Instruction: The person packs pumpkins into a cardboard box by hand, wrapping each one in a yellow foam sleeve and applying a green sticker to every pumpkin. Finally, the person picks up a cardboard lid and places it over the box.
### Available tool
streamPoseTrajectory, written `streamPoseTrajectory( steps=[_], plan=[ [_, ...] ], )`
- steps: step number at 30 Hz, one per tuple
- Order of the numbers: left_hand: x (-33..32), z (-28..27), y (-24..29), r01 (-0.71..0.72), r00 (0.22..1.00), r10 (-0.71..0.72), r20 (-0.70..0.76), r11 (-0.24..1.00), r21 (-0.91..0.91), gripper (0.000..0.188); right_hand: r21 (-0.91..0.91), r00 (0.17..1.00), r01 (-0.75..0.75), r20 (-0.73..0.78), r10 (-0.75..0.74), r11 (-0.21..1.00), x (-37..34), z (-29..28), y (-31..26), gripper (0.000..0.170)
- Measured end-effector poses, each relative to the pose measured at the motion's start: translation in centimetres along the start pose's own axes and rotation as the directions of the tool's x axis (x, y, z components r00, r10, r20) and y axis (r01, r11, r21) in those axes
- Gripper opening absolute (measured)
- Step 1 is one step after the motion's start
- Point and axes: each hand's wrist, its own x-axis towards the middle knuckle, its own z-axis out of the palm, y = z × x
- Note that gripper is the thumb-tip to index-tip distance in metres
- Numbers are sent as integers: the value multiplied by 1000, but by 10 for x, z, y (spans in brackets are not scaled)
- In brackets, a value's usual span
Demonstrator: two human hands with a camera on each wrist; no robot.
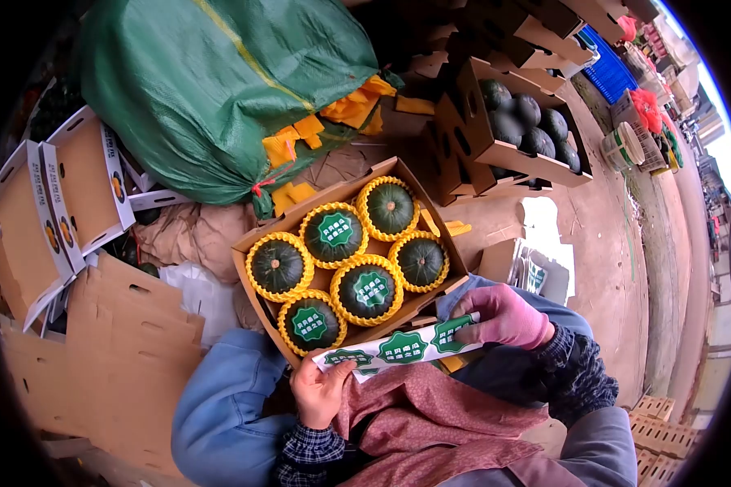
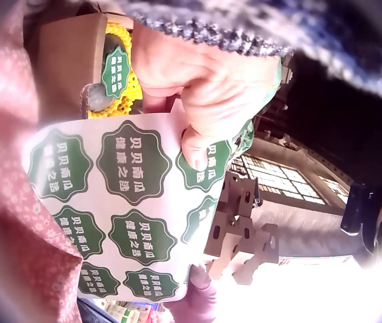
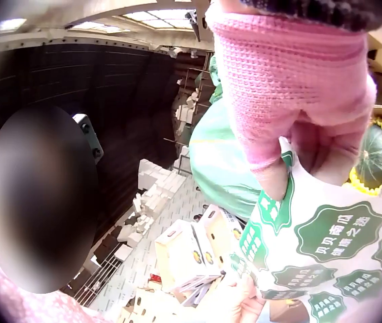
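Observation:
A white sheet of green stickers [image 1: 402, 347] with white lettering is stretched between my two hands, low over the near side of an open cardboard box [image 1: 455, 243]. My bare left hand [image 1: 318, 394] pinches the sheet's left end, its thumb [image 2: 194, 149] lying over a sticker. At the other end my right hand [image 1: 508, 316], in a pink glove with bare fingertips, pinches the sheet's edge. Several dark green squashes [image 1: 388, 208] sit in the box, each in a yellow foam net. Three carry a green sticker [image 1: 372, 288]; the others show bare skin and stem.
A big green sack [image 1: 219, 89] spills yellow foam nets [image 1: 361, 105] behind the box. To the right, a cardboard box [image 1: 495, 146] of unwrapped squashes [image 1: 528, 109] rests on other boxes. Box trays [image 1: 89, 178] and flattened cardboard [image 1: 122, 349] lie at left. A white carton [image 1: 516, 264] stands beside the right knee.

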Motion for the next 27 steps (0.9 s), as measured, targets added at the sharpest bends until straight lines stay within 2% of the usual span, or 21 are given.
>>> streamPoseTrajectory(
  steps=[2,4,5,7,9,11,12,13,15,16,17,18,19,20,21,23,24,26,27],
  plan=[
    [4,3,8,-204,976,211,-47,971,123,14,-2,999,-40,19,40,999,0,4,-12,25],
    [5,2,18,-201,977,210,-38,966,163,12,-45,985,-144,88,148,989,-2,2,-20,21],
    [5,1,20,-202,977,213,-27,957,209,11,-49,984,-149,88,153,988,-2,4,-23,21],
    [6,-2,19,-177,980,194,-40,949,262,11,-156,989,148,32,-145,977,-2,10,-31,17],
    [9,-1,17,-154,982,179,-53,936,315,14,-104,985,171,18,-170,980,0,12,-35,18],
    [14,1,15,14,997,-7,-74,996,94,21,-321,885,462,107,-453,827,4,6,-35,24],
    [16,2,16,61,997,-57,-58,995,81,26,-473,868,478,129,-479,740,4,1,-30,30],
    [16,4,15,62,996,-57,-62,995,78,26,-475,869,478,133,-477,739,5,0,-33,30],
    [16,7,9,269,961,-267,-72,963,17,29,-800,720,552,314,-619,236,8,-4,-42,30],
    [17,6,7,323,946,-323,-32,946,4,31,-799,720,554,319,-617,234,11,-6,-40,30],
    [17,5,1,323,946,-323,-36,946,1,31,-602,698,666,297,-652,440,17,-9,-33,29],
    [17,4,-7,296,955,-295,-33,954,52,30,-346,685,725,261,-680,596,25,-13,-23,28],
    [17,2,-15,268,963,-266,-27,958,105,29,-54,681,724,216,-700,688,32,-17,-12,27],
    [17,-1,-20,189,981,-194,-5,949,253,27,68,805,578,118,-582,813,39,-32,3,22],
    [15,0,-20,190,981,-195,-5,948,255,27,-117,937,349,34,-347,930,50,-47,4,34],
    [15,3,-16,128,987,-158,41,905,406,25,-369,954,164,-177,-243,915,85,-49,13,47],
    [14,5,-17,62,993,-97,64,905,420,25,-370,952,172,-176,-251,913,97,-53,19,47],
    [12,8,-16,36,993,-82,87,897,440,24,-609,952,4,-240,-188,793,116,-57,29,56],
    [11,8,-16,17,993,-69,99,892,451,24,-606,953,7,-236,-188,795,122,-58,31,56]
  ],
)
